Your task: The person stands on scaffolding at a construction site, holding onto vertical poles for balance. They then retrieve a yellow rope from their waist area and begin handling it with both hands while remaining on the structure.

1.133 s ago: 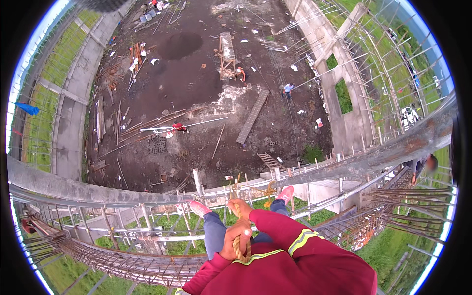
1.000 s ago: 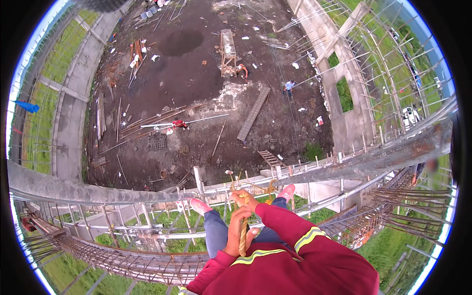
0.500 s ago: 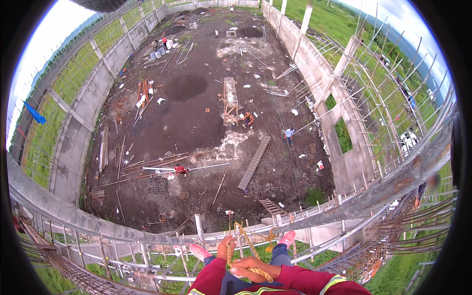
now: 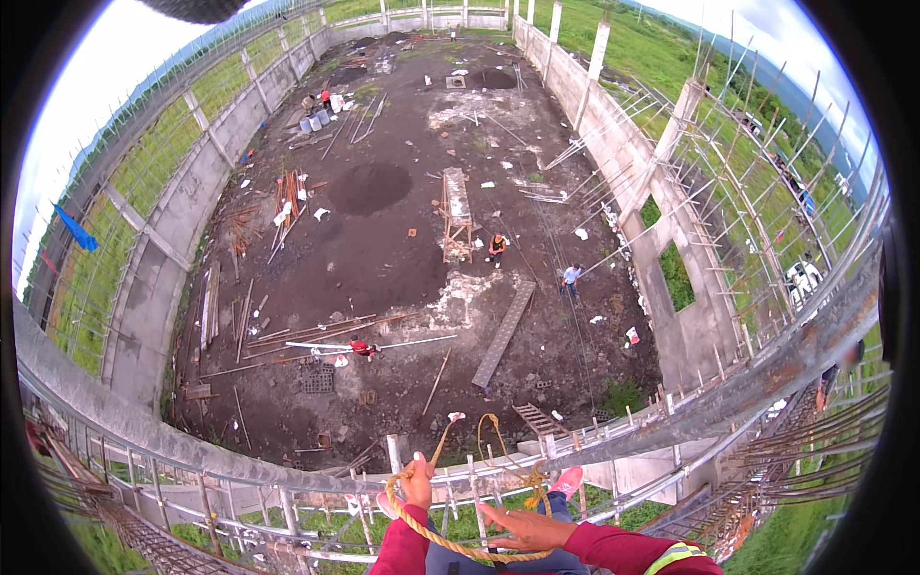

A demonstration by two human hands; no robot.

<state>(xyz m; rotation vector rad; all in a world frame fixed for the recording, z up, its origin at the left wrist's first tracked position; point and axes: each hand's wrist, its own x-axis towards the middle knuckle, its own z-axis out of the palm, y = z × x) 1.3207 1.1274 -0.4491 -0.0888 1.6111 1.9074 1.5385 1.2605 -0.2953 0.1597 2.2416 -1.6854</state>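
Observation:
A yellow twisted rope (image 4: 414, 522) is gripped in my left hand (image 4: 418, 482), which is raised in front of the long metal pipe (image 4: 628, 428). Above that hand the rope runs up and out over the pipe toward the ground far below. Its slack bows down in a wide curve across my lap and passes beneath my right hand (image 4: 533, 530). That hand is open, its fingers stretched toward the left. Another length of the rope is knotted around the pipe near my right pink shoe (image 4: 569, 479), with a loose loop standing beyond it.
I am high over a walled building site. Rebar (image 4: 810, 436) and thin poles surround me. Below are a plank ramp (image 4: 503, 335), a dark soil mound (image 4: 371, 188), a person in red (image 4: 360, 347), one in an orange vest (image 4: 496, 248) and one in light blue (image 4: 571, 279).
My left hand has moved left, holding the rope. My right hand has opened from its grip on the rope, and the slack between my hands now hangs in a wider curve.

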